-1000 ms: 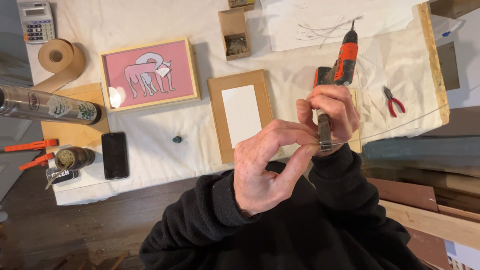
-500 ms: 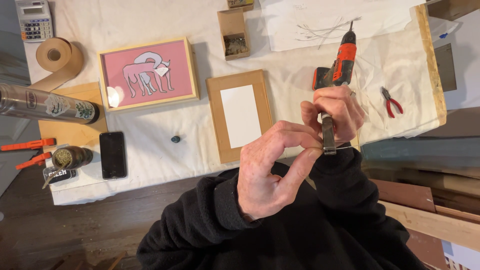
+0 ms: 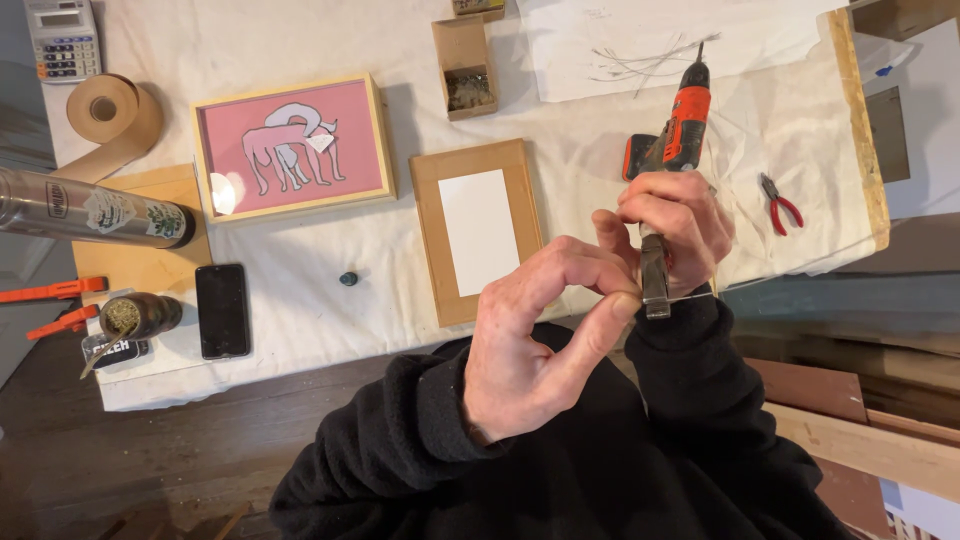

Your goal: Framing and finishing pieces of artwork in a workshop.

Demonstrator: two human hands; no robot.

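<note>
White-sheeted bench below, with picture frame point(image 3: 478, 230) and drill point(image 3: 678, 128); right hand point(image 3: 672, 222) clenched around small metal tool point(image 3: 655, 283), probably stiff, light, best held mid-body; left hand point(image 3: 540, 340) pinching near its tip.

Cloth point(image 3: 300, 320) is showing off-white, covering the table. Drill point(image 3: 680, 125) at 1 o'clock is showing orange and black. Pliers point(image 3: 778, 205) at 2 o'clock are showing red handles. Picture point(image 3: 292, 148) at 11 o'clock is showing a pink ground with pale pink-and-white figures, in a light wood frame. Second frame point(image 3: 478, 230) at 12 o'clock is showing tan with a white centre. Phone point(image 3: 221, 310) at 9 o'clock is showing black. Clamps point(image 3: 60, 305) are showing orange. Tape roll point(image 3: 105, 110) is showing brown. Sleeves point(image 3: 420, 450) are showing black.
</note>
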